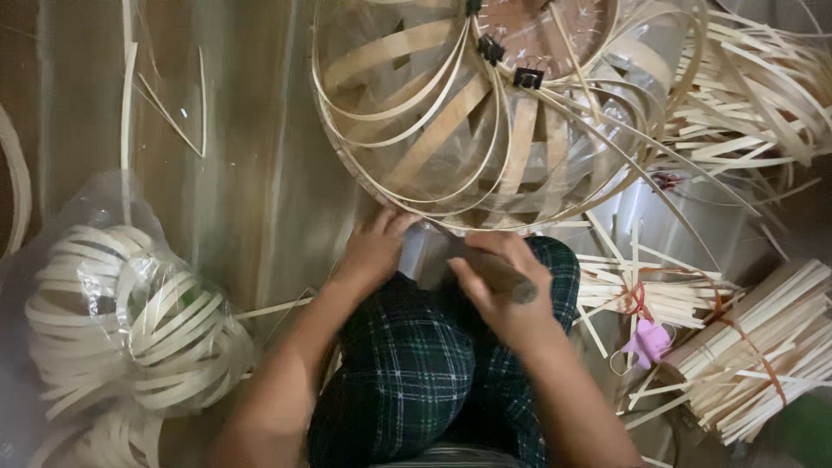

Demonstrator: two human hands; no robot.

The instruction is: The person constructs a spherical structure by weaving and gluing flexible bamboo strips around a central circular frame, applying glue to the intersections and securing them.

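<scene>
We see a round bamboo frame of bent strips, its centre disc pinned with black binder clips, lying on the floor just ahead of the knees in dark plaid trousers. Our left hand rests at the near rim of the frame, fingers curled loosely against the strips, gripping nothing that we can make out. Our right hand, just beside it at the same rim, is closed around a dark wooden handle; its working end is blurred. To the right of the frame lie loose and tied bundles of flat bamboo strips, with a small pink object among them. To the left of the frame sits a clear plastic bag of coiled strips on a glossy sheet-covered floor.
</scene>
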